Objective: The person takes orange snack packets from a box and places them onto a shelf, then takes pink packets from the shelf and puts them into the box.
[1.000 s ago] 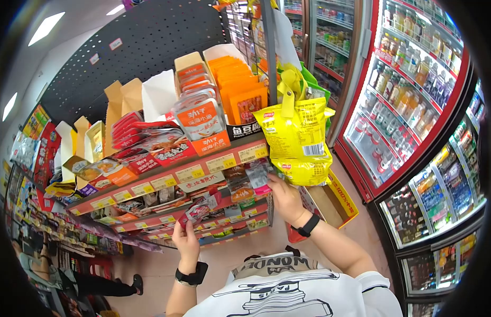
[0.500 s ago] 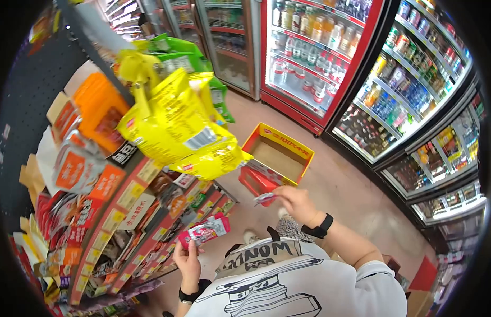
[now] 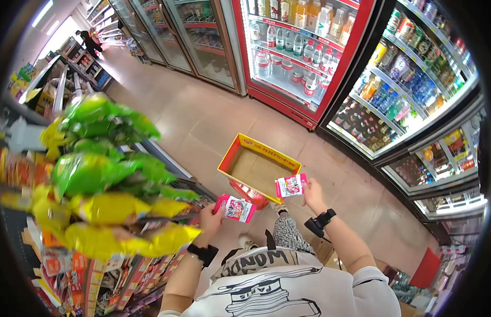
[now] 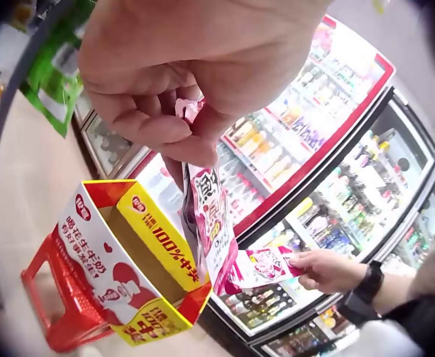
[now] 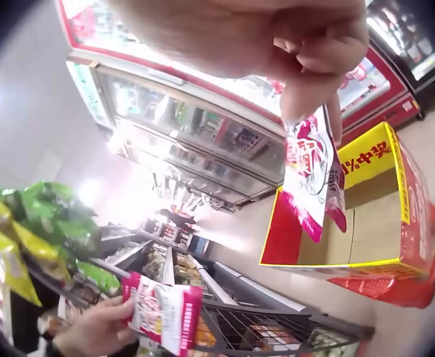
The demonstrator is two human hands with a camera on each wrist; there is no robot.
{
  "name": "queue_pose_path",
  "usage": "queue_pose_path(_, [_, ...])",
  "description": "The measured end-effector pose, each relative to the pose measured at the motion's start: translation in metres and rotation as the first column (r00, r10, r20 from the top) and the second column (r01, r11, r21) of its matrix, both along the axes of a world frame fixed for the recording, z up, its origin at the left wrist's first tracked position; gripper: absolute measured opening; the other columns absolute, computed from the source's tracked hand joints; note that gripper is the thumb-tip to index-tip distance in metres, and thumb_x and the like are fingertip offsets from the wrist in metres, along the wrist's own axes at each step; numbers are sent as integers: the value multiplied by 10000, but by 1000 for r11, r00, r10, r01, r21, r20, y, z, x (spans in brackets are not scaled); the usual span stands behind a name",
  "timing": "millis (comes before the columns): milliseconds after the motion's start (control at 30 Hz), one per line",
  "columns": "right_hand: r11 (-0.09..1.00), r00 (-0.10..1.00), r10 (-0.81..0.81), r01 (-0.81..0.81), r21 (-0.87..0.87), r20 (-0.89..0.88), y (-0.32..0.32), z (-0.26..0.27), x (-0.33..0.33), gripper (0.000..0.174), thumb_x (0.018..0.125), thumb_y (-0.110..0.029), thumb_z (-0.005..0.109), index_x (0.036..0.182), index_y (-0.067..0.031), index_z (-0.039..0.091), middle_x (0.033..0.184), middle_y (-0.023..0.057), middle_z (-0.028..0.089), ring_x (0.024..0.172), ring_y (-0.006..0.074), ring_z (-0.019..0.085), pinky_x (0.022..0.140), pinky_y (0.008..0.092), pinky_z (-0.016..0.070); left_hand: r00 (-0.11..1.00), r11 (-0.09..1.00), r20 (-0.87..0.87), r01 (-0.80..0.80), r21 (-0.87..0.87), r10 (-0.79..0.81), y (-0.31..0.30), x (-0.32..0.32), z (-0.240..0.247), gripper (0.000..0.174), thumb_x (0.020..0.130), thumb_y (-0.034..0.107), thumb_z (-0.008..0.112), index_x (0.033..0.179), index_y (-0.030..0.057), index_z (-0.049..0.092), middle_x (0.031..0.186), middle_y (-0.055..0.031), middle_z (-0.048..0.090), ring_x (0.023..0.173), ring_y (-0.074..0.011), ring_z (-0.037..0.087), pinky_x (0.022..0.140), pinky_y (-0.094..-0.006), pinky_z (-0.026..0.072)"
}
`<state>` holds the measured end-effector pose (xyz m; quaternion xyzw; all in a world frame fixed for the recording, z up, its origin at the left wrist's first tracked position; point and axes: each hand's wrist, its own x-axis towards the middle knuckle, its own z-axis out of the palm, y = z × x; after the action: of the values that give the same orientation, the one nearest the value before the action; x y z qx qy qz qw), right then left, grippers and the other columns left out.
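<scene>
My left hand (image 3: 210, 219) pinches a pink-and-white snack packet (image 3: 237, 209) by one end, thumb against fingers. A similar pink-and-white packet (image 3: 291, 185) is pinched at its edge by my right hand (image 3: 313, 194). Both packets are held out in front of my body, a short distance apart. The right one overlaps the near corner of a yellow-and-red cardboard box (image 3: 245, 171) in the head view. In the left wrist view the left packet (image 4: 211, 216) hangs edge-on from the fingertips. The right wrist view shows the right packet (image 5: 310, 175) hanging in front of the box.
The box sits on a red plastic stool (image 3: 249, 195) on the tiled floor. Hanging green bags (image 3: 100, 171) and yellow bags (image 3: 126, 232) crowd the left, above the snack shelves. A red-framed drinks fridge (image 3: 303, 119) stands ahead, with more coolers to the right. Another person (image 3: 89, 45) is far off.
My body has turned right, away from the snack shelves toward the box and fridges. The right hand drew its packet off the shelf area and over beside the box; the left packet came along.
</scene>
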<state>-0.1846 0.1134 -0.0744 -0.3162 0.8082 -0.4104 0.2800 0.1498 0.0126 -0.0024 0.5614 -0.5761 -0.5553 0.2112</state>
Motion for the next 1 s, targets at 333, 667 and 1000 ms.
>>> queue_pose_path(333, [940,835,-50,-146,307,549,-119,-83,2,159,867,-114,427,962,14,422,779,176,581,535,293,634,395,356,503,873,817,96,-482,318,478,-86,-115,-142,220,909,184,491,944,-14,581,790,-98,636,495,-159,582,430,-254,449])
queue_pose_path(667, [898,484,-277,-178,403,830,-182,-166,27,318,824,-20,338,1109,20,472,991,180,595,714,337,652,579,402,546,662,518,72,-645,562,746,-127,-158,-196,268,920,36,314,1161,57,430,1043,-135,589,879,-274,640,702,-320,539])
queue_pose_path(1000, [872,330,-415,-122,475,848,-213,-238,58,314,867,-31,303,1127,-24,479,1037,143,580,914,318,610,754,418,530,504,236,24,-446,863,863,-121,-159,-229,348,937,103,371,1260,-23,344,1260,-137,434,1116,-273,498,926,-398,431])
